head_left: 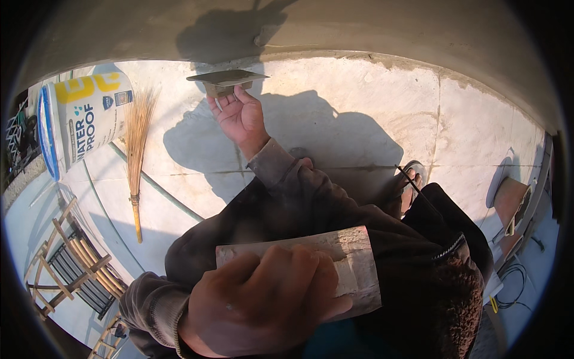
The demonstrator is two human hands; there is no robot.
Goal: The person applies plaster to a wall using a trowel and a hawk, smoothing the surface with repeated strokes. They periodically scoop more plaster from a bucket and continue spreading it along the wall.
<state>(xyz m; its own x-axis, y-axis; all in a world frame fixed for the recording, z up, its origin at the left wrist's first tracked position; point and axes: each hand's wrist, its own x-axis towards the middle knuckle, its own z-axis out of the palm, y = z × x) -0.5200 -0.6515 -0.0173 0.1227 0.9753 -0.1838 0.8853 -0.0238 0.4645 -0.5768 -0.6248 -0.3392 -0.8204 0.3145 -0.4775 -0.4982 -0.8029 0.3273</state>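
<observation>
While crouched over the pale tiled floor (359, 107), reaching out with the right hand (240, 119), palm up, fingers (220, 106) curled under the block handle of a flat metal trowel (227, 76) and gripping it. Blade held level just in front of the wall (359, 30), close above the joint with the floor, long axis running left to right along the wall's foot, pointed end to the right.

Closer in, low in the view, left hand (263, 305) clamped from above over a pale, plaster-smeared rectangular board (354, 263), fingers wrapped round its near edge. Long axis again left to right, right end tipped slightly up, held over the dark-sleeved arm and lap.

Upper left: a white bucket (89, 113) lying on its side, blue rim to the left, label in yellow and blue print facing up. Just right of it a straw broom (138, 155), bristles toward the wall, handle pointing back toward the body. Under the broom, a thin hose (161, 191) crossing the floor diagonally.

Lower left, a wooden slatted rack (72, 263) at the floor's edge. Right of the arm, a sandalled foot (412, 182); farther right, dark cables (514, 281) by the rim. Bare floor between trowel and foot, and to the right along the wall.
</observation>
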